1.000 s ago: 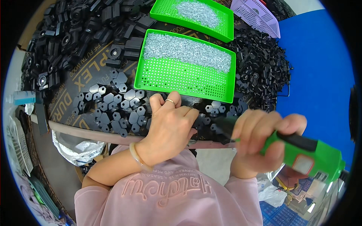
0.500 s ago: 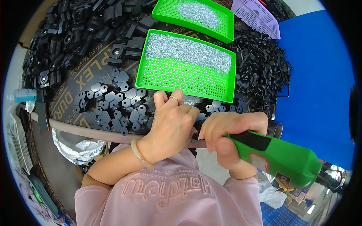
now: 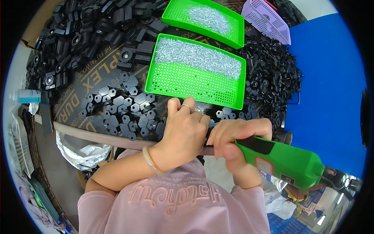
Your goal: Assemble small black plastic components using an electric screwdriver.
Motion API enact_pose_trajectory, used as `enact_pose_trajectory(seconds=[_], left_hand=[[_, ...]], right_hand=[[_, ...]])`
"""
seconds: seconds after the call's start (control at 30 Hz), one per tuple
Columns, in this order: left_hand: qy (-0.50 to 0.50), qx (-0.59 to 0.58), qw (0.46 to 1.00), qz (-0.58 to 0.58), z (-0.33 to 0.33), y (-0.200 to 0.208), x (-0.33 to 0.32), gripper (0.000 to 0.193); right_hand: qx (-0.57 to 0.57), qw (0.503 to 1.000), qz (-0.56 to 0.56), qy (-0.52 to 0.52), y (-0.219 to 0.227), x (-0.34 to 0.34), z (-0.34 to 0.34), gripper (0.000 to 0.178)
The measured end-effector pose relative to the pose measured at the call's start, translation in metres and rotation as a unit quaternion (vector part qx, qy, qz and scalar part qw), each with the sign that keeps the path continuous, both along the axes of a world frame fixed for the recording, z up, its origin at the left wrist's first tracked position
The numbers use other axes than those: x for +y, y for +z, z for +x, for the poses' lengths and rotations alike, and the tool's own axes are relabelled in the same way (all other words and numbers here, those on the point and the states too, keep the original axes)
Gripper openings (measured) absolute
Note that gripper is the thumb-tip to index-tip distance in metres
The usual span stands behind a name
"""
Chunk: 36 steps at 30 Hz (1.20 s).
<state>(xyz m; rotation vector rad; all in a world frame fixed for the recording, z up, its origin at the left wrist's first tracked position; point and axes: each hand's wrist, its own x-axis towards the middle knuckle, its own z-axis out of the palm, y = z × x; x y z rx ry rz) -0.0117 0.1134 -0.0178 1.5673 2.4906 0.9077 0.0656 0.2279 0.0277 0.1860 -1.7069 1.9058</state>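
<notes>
The right hand (image 3: 233,136) is wrapped around a green power screwdriver (image 3: 288,160), its tip hidden behind the left hand (image 3: 183,130), which is curled down at the table's near edge (image 3: 85,132) (what it pins I cannot tell). Just ahead of both hands — almost touching the knuckles — sits a green perforated tray (image 3: 194,84) with silver screws heaped along its far side. A second green tray (image 3: 183,13) lies beyond it. Left of the grip, black hexagonal parts (image 3: 124,107) crowd the dark tabletop.
</notes>
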Motion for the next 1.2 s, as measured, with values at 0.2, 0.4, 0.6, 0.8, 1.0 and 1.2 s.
enact_pose_trajectory(seconds=[0.2, 0.4, 0.6, 0.8, 1.0, 1.2], left_hand=[[0.032, -0.068, 0.994, 0.075, -0.021, 0.035, -0.021, 0.041], [0.095, -0.017, 0.995, 0.025, -0.036, 0.035, -0.043, 0.033], [0.143, 0.041, 0.989, -0.022, -0.027, 0.036, -0.037, 0.041], [0.107, 0.034, 0.994, -0.003, -0.019, 0.022, -0.024, 0.033], [0.075, -0.013, 0.997, -0.009, -0.018, 0.027, -0.018, 0.035], [0.041, -0.045, 0.998, 0.016, -0.02, 0.02, -0.02, 0.041]], right_hand=[[0.033, 0.996, -0.029, -0.072, 0.042, 0.026, 0.002, 0.044], [0.061, 0.988, 0.008, -0.139, 0.016, 0.044, -0.028, 0.033], [0.065, 0.984, 0.015, -0.165, -0.005, 0.044, -0.043, 0.032], [0.008, 0.984, 0.021, -0.175, -0.016, 0.047, -0.045, 0.024], [0.021, 0.985, 0.019, -0.17, -0.023, 0.05, -0.043, 0.025], [0.01, 0.983, 0.019, -0.182, -0.021, 0.048, -0.044, 0.026]])
